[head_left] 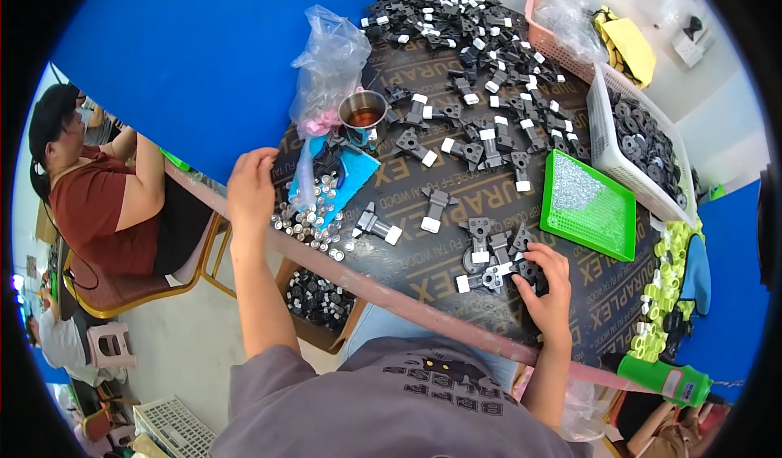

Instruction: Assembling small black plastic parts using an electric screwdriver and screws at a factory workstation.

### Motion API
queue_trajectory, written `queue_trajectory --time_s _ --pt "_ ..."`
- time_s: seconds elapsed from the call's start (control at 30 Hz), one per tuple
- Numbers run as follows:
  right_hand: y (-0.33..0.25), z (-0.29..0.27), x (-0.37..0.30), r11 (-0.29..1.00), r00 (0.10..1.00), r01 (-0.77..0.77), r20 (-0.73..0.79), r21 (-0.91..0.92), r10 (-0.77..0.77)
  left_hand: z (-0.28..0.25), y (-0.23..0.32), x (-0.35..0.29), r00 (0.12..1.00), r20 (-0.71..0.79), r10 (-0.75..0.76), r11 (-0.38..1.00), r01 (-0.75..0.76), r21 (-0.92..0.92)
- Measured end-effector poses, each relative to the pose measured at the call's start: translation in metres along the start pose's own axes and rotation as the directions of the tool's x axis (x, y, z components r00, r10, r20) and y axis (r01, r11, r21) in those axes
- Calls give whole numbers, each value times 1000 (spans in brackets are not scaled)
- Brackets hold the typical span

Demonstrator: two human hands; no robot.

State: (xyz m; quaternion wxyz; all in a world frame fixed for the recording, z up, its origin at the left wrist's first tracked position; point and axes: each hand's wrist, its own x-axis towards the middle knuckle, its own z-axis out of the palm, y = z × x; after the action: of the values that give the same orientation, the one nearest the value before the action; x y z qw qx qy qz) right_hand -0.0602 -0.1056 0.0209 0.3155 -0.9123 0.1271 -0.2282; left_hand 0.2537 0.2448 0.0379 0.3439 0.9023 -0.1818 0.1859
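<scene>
Left hand (251, 187) curls over the table edge (391, 299), fingers bent, holding nothing, beside the small metal caps (314, 213). Right hand (547, 283) is spread, fingertips pressing black brackets (489, 256). Risk: a nudge rolls caps off the edge. Green tray (588, 207) holds tiny pale bits; white basket (643, 144), black rings; metal cup (363, 110), brownish liquid.

Both forearms come up from the lower edge, bare below short grey sleeves. The left arm reaches far forward and slightly outward, nearly straight, wrist level. The left hand (251, 187) lies palm down with its fingers curled loosely, knuckles uppermost. The right arm is bent closer to the body, the forearm rising steeply. The right hand (547, 288) is palm down, fingers spread and pointing left, the thumb stretched out apart from them.
</scene>
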Motion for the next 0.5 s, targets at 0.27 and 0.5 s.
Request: queue_trajectory --time_s 0.27,0.5 --pt "1 1 -3 1000 1000 -24 16 -12 24 42 -10 18 978 198 -64 974 104 -200" --pt "1 3 -1 1000 1000 -27 16 -7 27 18 -4 68 983 184 6 999 -15 48"
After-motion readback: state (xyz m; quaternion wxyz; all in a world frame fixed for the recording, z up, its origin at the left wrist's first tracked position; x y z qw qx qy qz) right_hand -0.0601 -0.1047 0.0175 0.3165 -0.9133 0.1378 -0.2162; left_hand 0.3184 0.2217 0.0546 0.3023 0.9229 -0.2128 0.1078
